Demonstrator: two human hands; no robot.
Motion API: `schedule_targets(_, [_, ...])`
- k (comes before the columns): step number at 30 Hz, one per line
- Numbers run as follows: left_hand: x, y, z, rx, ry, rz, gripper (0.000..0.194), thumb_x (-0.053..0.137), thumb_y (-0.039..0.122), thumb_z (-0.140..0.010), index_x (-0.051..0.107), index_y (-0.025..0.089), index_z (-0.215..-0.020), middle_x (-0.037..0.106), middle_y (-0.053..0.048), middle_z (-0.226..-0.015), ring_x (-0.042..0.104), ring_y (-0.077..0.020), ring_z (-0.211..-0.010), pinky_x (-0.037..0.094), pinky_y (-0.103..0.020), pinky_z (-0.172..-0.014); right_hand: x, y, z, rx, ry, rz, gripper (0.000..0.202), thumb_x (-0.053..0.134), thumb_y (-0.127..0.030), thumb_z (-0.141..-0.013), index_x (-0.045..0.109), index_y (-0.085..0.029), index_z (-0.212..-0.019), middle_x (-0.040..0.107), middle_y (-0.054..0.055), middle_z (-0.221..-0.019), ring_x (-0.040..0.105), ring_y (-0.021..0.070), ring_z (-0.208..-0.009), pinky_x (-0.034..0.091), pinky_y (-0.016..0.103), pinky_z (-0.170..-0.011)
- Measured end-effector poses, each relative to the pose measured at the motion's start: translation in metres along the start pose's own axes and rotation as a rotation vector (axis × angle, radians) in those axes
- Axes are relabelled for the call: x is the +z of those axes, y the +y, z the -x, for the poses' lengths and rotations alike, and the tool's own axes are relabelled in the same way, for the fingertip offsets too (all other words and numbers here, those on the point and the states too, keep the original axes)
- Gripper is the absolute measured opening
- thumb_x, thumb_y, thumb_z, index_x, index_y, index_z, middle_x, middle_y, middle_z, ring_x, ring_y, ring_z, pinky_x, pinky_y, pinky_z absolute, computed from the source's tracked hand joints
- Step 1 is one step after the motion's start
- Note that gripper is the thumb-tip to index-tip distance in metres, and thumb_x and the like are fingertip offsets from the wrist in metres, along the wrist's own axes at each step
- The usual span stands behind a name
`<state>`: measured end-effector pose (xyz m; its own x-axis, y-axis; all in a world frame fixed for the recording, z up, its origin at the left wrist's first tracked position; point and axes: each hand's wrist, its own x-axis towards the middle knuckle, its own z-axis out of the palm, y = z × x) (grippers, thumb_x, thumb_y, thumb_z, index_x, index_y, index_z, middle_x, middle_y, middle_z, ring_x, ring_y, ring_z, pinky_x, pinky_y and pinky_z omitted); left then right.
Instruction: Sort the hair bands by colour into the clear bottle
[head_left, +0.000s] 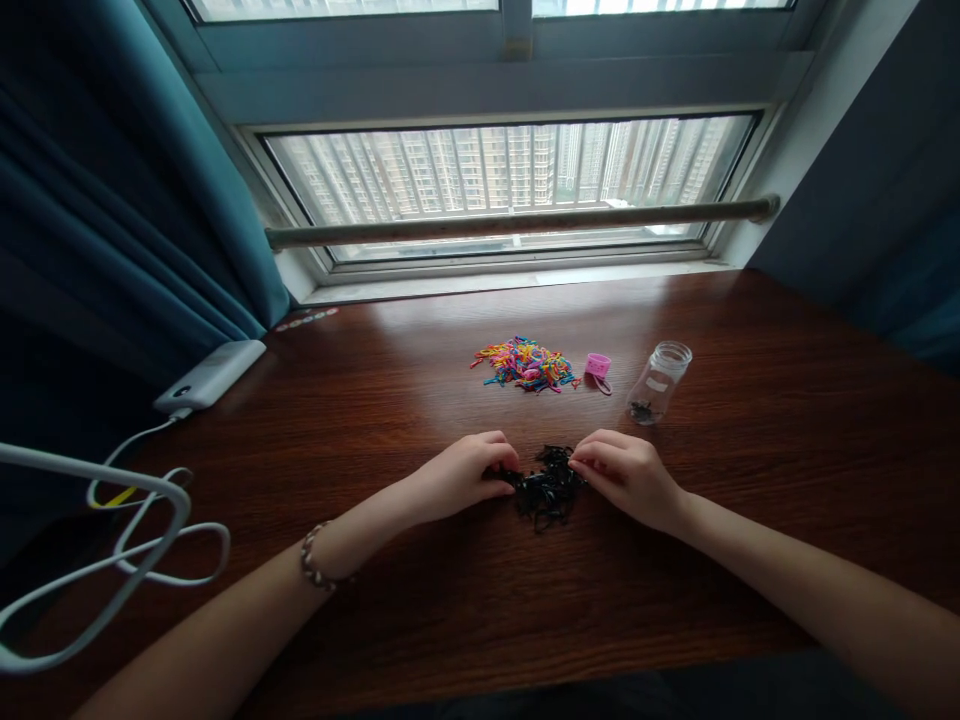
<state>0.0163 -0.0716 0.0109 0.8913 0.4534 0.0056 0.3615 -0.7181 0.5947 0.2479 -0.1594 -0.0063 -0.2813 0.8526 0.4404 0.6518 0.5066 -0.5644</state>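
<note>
A small heap of black elastic hair bands [551, 490] lies on the wooden table between my two hands. At its left edge, my left hand [480, 472] is closed with a few dark bands between thumb and fingers. My right hand [626, 470] is in a pinch at the heap's upper right, its fingertips touching the bands; what exactly they grip is too small to tell. Behind the right hand a clear jar [660, 385] stands without a lid, a few black bands at its bottom. Farther back is a loose pile of multicoloured elastic bands [529, 364].
Beside the coloured pile sits a pink cap with a loop [598, 367]. On the left, a white device [210, 377] lies near the curtain, with a white cable [161, 540] looping over the table. A rail [517, 225] crosses the window behind the table.
</note>
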Motion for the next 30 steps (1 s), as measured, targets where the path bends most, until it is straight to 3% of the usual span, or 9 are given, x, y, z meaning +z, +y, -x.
schedule_targets(5, [0.003,0.000,0.000,0.023,-0.023,-0.062,0.010,0.050,0.019,-0.080,0.059,0.017,-0.083,0.054,-0.003,-0.081,0.050,-0.0118,-0.071,0.040,-0.020,-0.064,-0.003,0.000,0.001,-0.043,-0.017,0.007,0.012,0.047,-0.021,-0.083,0.058,-0.020,-0.082,0.061,0.005,-0.078,0.054,0.0140,-0.070,0.044,0.026,-0.065])
schedule_targets(12, [-0.004,-0.001,-0.002,-0.014,0.034,-0.042,0.007,0.050,0.018,-0.079,0.056,0.015,-0.077,0.053,-0.004,-0.080,0.049,-0.0139,-0.075,0.041,-0.023,-0.068,-0.003,0.000,0.001,-0.066,-0.013,0.012,0.011,0.048,-0.020,-0.082,0.059,-0.018,-0.081,0.061,0.005,-0.078,0.055,0.0137,-0.071,0.044,0.025,-0.066])
schedule_targets(16, [-0.009,-0.002,-0.004,-0.017,0.096,0.162,0.010,0.051,0.021,-0.079,0.055,0.013,-0.073,0.056,-0.006,-0.085,0.050,-0.0143,-0.080,0.042,-0.026,-0.072,-0.002,0.002,0.002,-0.088,0.005,0.009,0.010,0.049,-0.019,-0.082,0.059,-0.017,-0.080,0.061,0.005,-0.077,0.054,0.0128,-0.070,0.043,0.024,-0.064])
schedule_targets(20, [-0.007,-0.002,-0.005,-0.197,0.093,0.565,0.015,0.053,0.025,-0.078,0.056,0.011,-0.082,0.060,-0.005,-0.080,0.054,-0.0121,-0.071,0.044,-0.025,-0.067,-0.001,0.004,0.002,-0.115,0.016,-0.001,0.010,0.049,-0.018,-0.082,0.058,-0.016,-0.080,0.060,0.005,-0.076,0.053,0.0122,-0.069,0.042,0.023,-0.063])
schedule_targets(23, [-0.005,-0.002,-0.005,-0.300,0.140,0.756,0.017,0.058,0.026,-0.074,0.056,0.010,-0.078,0.061,-0.003,-0.069,0.055,-0.0106,-0.062,0.045,-0.024,-0.061,0.000,0.004,0.003,-0.114,0.009,0.002,0.010,0.049,-0.018,-0.082,0.059,-0.016,-0.081,0.060,0.005,-0.077,0.053,0.0120,-0.069,0.042,0.023,-0.064])
schedule_targets(30, [-0.020,0.002,-0.017,-0.263,0.220,0.785,0.018,0.065,0.024,-0.068,0.056,0.009,-0.072,0.064,-0.003,-0.068,0.057,-0.0089,-0.057,0.046,-0.021,-0.056,0.002,0.004,0.005,-0.124,-0.010,0.002,0.012,0.048,-0.020,-0.083,0.058,-0.016,-0.081,0.060,0.005,-0.077,0.053,0.0122,-0.071,0.042,0.023,-0.065])
